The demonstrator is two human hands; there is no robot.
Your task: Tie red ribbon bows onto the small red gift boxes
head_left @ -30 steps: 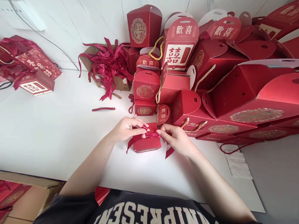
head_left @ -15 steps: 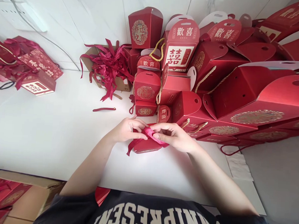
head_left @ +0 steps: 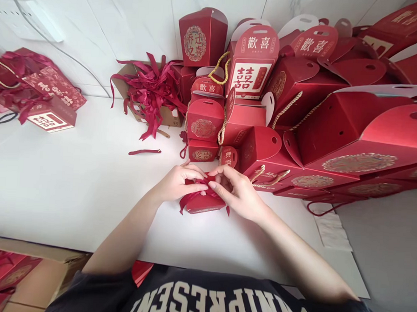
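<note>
A small red gift box (head_left: 206, 204) rests on the white table in front of me, partly covered by my hands. A dark red ribbon (head_left: 185, 200) lies across its top, with one tail hanging at the left and a short end showing at the right. From the left, my left hand (head_left: 179, 181) pinches the ribbon at the top of the box. My right hand (head_left: 239, 194) closes thumb and fingers on the ribbon from the other side. The exact crossing of the ribbon is hidden under the fingertips.
Stacked red gift boxes (head_left: 335, 130) fill the right and back. An open cardboard box (head_left: 173, 118) holds tangled ribbons (head_left: 152, 90). A red strap (head_left: 145, 152) lies left of centre. Decorated boxes (head_left: 51, 115) stand far left; a carton (head_left: 45, 271) sits below the table edge.
My right hand has shifted its fingers on the ribbon. The bright ribbon loop across the box top has drawn down, and a short tail now hangs at the right. My left hand stays nearly still.
</note>
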